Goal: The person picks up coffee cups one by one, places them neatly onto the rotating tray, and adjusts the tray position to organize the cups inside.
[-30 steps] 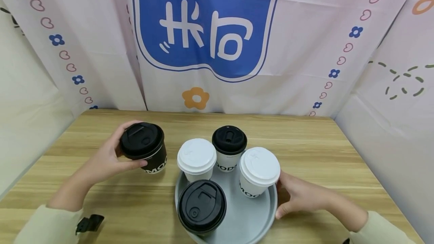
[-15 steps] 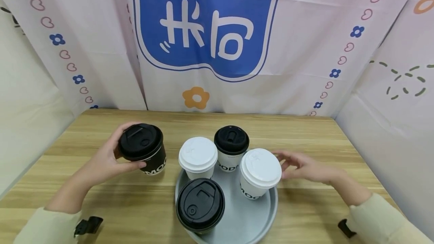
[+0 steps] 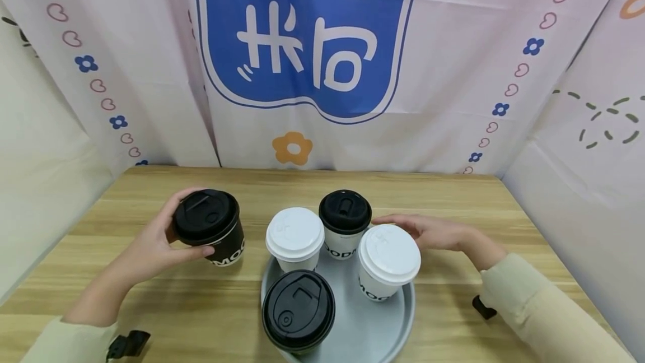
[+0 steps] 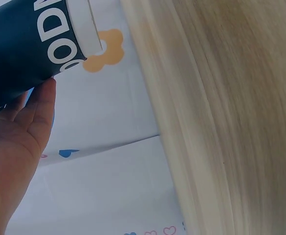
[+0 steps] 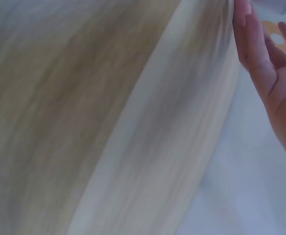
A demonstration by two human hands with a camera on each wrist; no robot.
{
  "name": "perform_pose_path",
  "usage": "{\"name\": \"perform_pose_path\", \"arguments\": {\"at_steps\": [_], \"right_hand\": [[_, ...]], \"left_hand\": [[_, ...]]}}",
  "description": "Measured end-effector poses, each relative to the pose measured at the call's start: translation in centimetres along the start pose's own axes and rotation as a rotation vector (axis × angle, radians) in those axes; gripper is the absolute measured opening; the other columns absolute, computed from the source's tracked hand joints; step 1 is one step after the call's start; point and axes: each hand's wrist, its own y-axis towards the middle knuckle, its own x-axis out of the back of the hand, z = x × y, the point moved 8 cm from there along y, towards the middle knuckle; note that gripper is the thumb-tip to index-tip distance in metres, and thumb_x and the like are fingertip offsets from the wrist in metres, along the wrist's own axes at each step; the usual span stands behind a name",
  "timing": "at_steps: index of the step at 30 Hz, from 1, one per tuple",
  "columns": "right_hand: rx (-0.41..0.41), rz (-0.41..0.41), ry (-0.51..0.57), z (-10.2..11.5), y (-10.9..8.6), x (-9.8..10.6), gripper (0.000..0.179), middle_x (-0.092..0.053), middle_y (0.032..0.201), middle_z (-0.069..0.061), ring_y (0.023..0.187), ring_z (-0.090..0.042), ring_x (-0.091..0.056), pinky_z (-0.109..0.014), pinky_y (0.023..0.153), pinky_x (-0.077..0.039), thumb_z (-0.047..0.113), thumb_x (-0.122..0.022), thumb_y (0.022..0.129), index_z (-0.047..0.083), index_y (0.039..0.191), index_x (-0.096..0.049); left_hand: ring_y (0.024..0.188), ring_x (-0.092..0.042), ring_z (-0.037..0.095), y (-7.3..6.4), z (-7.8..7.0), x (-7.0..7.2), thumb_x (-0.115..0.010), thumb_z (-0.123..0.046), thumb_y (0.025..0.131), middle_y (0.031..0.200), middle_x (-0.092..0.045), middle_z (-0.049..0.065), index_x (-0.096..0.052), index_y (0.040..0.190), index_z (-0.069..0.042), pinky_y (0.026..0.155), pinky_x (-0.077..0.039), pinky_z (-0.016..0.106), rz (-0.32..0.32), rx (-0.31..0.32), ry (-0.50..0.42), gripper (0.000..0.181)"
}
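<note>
My left hand (image 3: 153,245) grips a black paper coffee cup (image 3: 227,245) with a black lid, left of the round grey tray (image 3: 409,318). In the left wrist view the fingers lie against the side of this black cup (image 4: 25,49). My right hand (image 3: 435,234) reaches behind the right white-lidded cup (image 3: 388,256). Its fingertips are close to the white cup with a black lid (image 3: 345,214) at the tray's back; contact is unclear. In the right wrist view the right hand's fingers (image 5: 257,49) are extended, holding nothing visible.
Another white-lidded cup (image 3: 294,237) stands at the tray's left, and a black-lidded cup (image 3: 298,310) at its front left. The wooden table (image 3: 201,318) ends at a printed cloth backdrop (image 3: 453,71), with pale cloth at both sides.
My right hand has left the tray's right rim and moved back and inward, towards the rear black-lidded cup. The left hand still holds its cup in nearly the same place.
</note>
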Motion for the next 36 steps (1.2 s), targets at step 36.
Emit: {"name": "perform_pose_path", "arguments": {"at_steps": [36], "right_hand": [[0.135,-0.039,0.023,0.5,-3.5,-3.7,0.074,-0.044,0.144,-0.029,0.122,-0.013,-0.058,-0.023,0.101,-0.05,0.006,-0.071,0.089,0.003,0.148,-0.026]], "left_hand": [[0.115,-0.06,-0.001,-0.1,-0.1,-0.4,-0.078,0.018,0.07,0.137,-0.051,-0.005,-0.03,0.15,-0.003,0.084,-0.055,0.015,-0.016,0.001,0.023,0.096]]}}
